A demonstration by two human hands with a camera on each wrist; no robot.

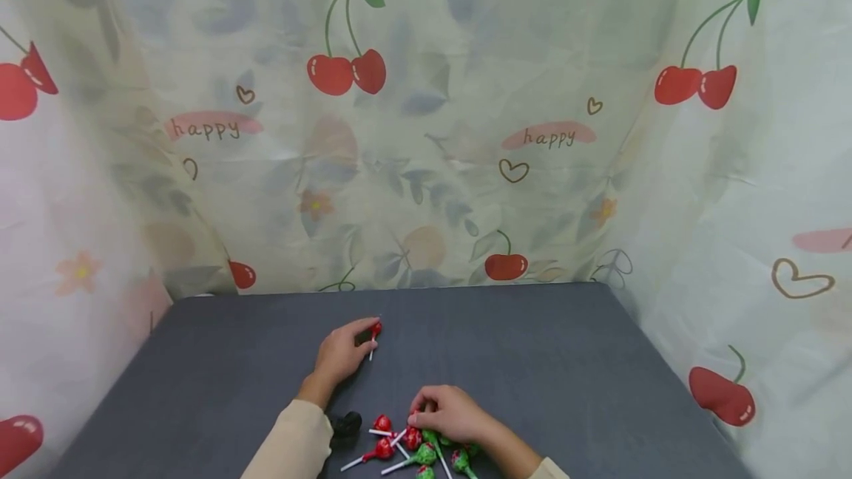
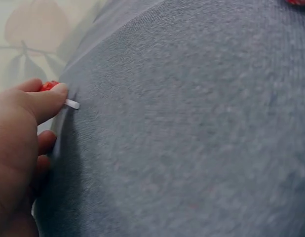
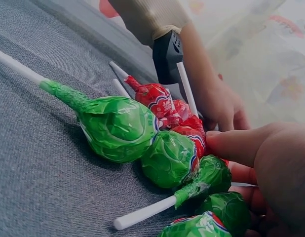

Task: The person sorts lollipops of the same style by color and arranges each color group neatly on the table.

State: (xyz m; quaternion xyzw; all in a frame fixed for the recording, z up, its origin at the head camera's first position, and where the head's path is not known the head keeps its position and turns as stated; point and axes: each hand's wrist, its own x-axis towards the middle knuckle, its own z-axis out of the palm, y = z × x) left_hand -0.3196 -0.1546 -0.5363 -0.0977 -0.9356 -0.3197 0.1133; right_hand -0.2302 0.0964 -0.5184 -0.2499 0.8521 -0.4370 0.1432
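My left hand [image 1: 341, 353], stretched toward the far middle of the table, pinches a red-wrapped lollipop [image 1: 376, 329] between thumb and fingers. Its white stick points down toward me in the head view; in the left wrist view only a bit of red wrapper [image 2: 48, 86] and the stick end show. Nearer to me, my right hand [image 1: 455, 412] reaches into a pile of lollipops, thumb and fingers on a red lollipop [image 3: 194, 134] there. Green lollipops [image 3: 118, 129] lie against it and under the palm, and some are partly hidden by the hand.
Other red lollipops [image 1: 382, 449] lie at the pile's left, sticks pointing various ways. A black device [image 3: 167, 57] is strapped to the left wrist. The dark grey table [image 1: 532, 346] is enclosed by cherry-printed curtains [image 1: 426, 131] at the back and sides.
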